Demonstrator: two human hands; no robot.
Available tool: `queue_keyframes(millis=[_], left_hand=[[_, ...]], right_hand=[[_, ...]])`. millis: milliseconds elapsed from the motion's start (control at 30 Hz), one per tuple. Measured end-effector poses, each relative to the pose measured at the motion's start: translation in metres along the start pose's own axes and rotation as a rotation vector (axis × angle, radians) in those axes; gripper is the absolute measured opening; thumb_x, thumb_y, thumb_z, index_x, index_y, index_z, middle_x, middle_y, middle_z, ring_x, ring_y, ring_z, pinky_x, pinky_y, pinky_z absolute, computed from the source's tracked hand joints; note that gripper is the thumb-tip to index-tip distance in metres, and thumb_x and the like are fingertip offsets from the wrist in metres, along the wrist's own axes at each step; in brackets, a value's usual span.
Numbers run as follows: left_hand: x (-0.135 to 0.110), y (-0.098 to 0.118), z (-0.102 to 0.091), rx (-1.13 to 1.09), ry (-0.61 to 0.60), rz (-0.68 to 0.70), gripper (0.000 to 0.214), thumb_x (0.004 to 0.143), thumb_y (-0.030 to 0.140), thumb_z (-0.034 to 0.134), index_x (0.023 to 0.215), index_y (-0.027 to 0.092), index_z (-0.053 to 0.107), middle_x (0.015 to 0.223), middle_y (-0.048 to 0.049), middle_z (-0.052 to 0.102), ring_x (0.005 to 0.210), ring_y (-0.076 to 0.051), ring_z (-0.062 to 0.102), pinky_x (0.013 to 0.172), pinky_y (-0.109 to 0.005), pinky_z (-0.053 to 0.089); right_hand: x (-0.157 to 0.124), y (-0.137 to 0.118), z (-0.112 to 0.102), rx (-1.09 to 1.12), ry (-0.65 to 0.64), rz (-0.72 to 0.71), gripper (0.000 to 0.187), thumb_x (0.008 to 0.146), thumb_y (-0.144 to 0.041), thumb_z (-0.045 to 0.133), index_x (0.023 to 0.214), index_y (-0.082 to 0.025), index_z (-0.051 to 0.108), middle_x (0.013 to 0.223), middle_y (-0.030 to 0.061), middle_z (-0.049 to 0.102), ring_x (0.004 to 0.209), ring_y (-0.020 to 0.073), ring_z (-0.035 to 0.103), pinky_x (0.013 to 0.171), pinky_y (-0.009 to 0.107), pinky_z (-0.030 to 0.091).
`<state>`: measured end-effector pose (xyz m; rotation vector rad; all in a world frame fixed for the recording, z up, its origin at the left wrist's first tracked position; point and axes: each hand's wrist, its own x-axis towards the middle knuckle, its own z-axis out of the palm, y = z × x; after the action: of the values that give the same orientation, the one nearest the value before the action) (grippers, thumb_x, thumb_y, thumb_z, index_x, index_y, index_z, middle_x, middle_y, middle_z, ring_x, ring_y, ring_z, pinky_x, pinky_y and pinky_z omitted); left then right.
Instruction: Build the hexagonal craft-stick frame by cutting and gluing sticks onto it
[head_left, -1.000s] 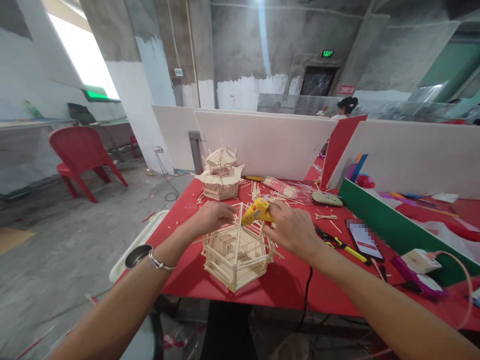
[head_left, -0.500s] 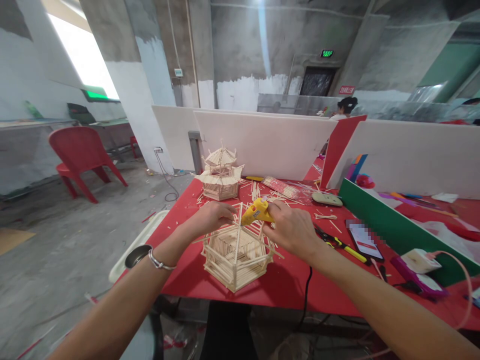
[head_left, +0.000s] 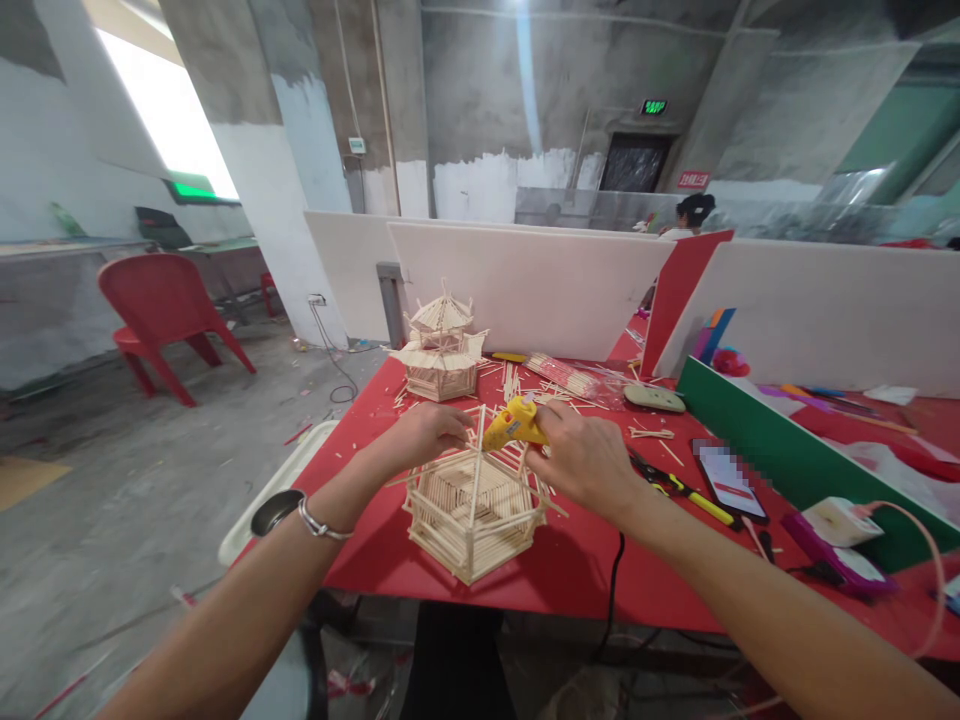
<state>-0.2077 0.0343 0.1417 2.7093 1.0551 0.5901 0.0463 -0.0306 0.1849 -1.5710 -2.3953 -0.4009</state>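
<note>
A hexagonal frame of thin wooden sticks [head_left: 474,515] stands on the red table [head_left: 585,560] in front of me. My right hand [head_left: 585,460] is closed round a yellow glue gun [head_left: 511,424], its nozzle pointing left at the upright sticks on top of the frame. My left hand [head_left: 424,433] is closed in a pinch on those upright sticks at the frame's far left side. A black cord [head_left: 613,590] drops from the gun over the table's front edge.
A finished stick pagoda [head_left: 441,348] stands at the back left. Loose sticks [head_left: 570,380], yellow-handled cutters [head_left: 686,490], a phone [head_left: 729,482] and a purple tool [head_left: 840,555] lie to the right. White partitions [head_left: 525,290] and a green board [head_left: 787,450] wall the table. A red chair [head_left: 161,315] stands far left.
</note>
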Motion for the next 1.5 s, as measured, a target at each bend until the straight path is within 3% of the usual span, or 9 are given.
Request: queue_keyframes(millis=[1500], left_hand=[[-0.0002,0.0028,-0.0012,0.009,0.012,-0.012,0.017,0.081,0.011,0.063,0.077,0.019,0.078,0.107,-0.0067,0.076,0.086,-0.017,0.072,0.073,-0.022,0.050]], right_hand=[[0.0009,-0.0002,0.0009,-0.009,0.011,-0.013,0.021,0.085,-0.033,0.052,0.098,-0.019,0.059,0.098,0.0045,0.066,0.072,0.0176,0.063,0.052,0.030,0.021]])
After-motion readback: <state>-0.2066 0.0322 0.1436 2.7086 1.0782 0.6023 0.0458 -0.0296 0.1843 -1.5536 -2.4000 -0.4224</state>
